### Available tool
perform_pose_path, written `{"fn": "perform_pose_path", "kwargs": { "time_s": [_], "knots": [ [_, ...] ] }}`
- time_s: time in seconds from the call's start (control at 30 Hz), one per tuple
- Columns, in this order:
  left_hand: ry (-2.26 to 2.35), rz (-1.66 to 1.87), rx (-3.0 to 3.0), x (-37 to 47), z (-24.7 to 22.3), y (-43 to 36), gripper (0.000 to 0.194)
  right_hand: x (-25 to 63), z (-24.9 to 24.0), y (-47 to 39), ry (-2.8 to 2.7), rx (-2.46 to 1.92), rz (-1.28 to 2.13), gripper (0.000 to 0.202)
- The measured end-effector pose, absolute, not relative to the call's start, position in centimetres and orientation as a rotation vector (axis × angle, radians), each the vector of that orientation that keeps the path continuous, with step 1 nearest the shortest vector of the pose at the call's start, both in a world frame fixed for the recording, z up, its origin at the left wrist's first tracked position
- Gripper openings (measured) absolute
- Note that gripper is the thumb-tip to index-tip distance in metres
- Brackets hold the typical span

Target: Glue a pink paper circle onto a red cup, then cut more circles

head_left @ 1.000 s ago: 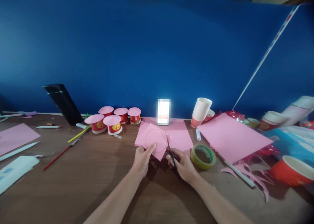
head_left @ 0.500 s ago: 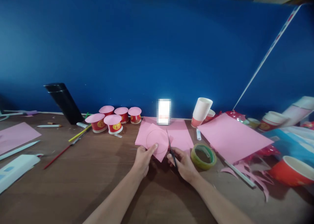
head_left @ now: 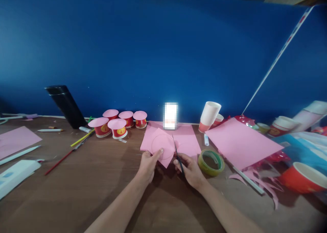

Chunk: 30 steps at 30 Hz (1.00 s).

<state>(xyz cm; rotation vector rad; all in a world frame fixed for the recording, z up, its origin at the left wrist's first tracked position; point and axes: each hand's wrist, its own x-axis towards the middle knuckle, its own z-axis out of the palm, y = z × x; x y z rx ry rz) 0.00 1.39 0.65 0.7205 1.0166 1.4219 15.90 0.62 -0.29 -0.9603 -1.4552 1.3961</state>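
Between thumb and fingers, my left hand [head_left: 149, 165] pinches a pink paper piece [head_left: 162, 146] that has a circle drawn on it. My right hand [head_left: 189, 170] is closed around a pair of scissors [head_left: 178, 157], whose blades point away from me along the right edge of the paper piece. Behind and below lies a stack of pink paper sheets [head_left: 187, 137] on the table. A roll of tape [head_left: 211, 162] sits just right of my right hand.
Several red paper cups with pink discs on top [head_left: 118, 128] stand at the back left, near a black bottle [head_left: 66, 107]. To the right are stacked white cups [head_left: 209, 115], a pink sheet [head_left: 242, 142], paper scraps [head_left: 265, 185] and an orange-red cup [head_left: 304, 178]. A blue wall [head_left: 163, 49] rises behind.
The whole view has shifted very slightly. Both hands keep their hold on the paper piece and the scissors, with almost no visible movement between them.
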Motion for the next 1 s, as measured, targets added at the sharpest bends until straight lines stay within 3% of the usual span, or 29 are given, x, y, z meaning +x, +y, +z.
{"fn": "perform_pose_path", "kwargs": {
  "time_s": [1.0],
  "knots": [
    [1.113, 1.461, 0.759, 0.1, 2.0, 1.1, 0.033, 15.9, -0.3, 0.7, -1.472, -0.997, 1.381, 0.039]
  ]
}}
